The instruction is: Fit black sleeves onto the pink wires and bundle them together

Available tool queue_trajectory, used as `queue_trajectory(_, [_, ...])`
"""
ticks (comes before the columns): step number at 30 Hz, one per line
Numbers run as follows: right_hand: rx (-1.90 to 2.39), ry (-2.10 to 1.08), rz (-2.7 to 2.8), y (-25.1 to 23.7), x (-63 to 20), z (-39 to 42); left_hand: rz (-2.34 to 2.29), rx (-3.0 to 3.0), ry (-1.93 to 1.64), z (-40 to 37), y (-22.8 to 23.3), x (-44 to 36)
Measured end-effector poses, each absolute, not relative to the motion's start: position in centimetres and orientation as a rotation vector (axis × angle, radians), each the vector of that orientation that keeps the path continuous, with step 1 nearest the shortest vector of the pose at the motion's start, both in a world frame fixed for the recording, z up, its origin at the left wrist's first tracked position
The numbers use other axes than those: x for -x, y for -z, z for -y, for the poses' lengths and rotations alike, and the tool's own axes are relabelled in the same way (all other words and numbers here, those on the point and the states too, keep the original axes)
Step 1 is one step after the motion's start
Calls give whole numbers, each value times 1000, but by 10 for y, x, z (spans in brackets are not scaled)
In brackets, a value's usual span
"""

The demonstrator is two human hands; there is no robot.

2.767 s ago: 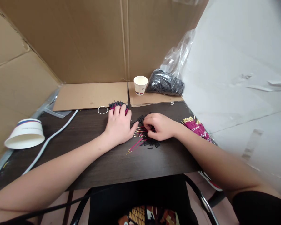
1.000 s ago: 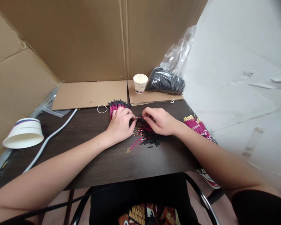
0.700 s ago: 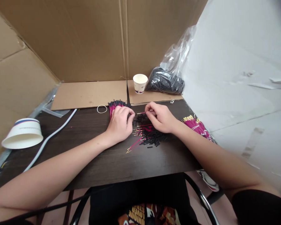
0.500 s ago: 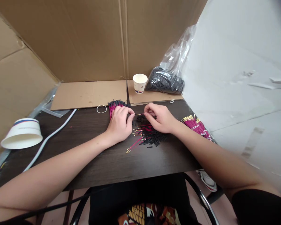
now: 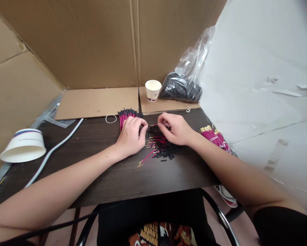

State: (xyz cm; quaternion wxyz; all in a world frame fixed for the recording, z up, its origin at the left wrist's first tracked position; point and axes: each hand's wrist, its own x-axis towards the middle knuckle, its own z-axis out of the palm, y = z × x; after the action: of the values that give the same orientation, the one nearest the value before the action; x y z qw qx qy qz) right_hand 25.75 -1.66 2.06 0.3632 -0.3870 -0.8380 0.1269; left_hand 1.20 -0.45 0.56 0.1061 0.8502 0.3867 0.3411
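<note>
Your left hand covers the near half of the finished wire bundle; only its black tips show. Your right hand's fingertips hide how the single wire is gripped, and that wire is too small to detail. Your right forearm covers part of the loose magenta wires. The bag's contents cannot be made out.

Dark wooden table is carrying a tipped paper bowl, white cable, rubber band, loose pink wires, black pieces, probably sleeves, and cardboard sheets.
</note>
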Motion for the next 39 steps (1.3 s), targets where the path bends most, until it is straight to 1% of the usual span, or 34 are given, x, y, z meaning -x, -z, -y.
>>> queue_trajectory(6, [986, -257, 2213, -23, -257, 19, -1145, -2534, -1007, 5, -4, -12])
queue_trajectory(19, [1010, -325, 2236, -20, -256, 18, -1134, -2580, -1008, 6, -3, -11])
queue_trajectory(30, [1011, -358, 2234, -17, -255, 18, -975, -2545, -1186, 4, 1, -12])
queue_trajectory(39, [986, -364, 2217, -16, -254, 18, -937, -2533, -1208, 4, 2, -11])
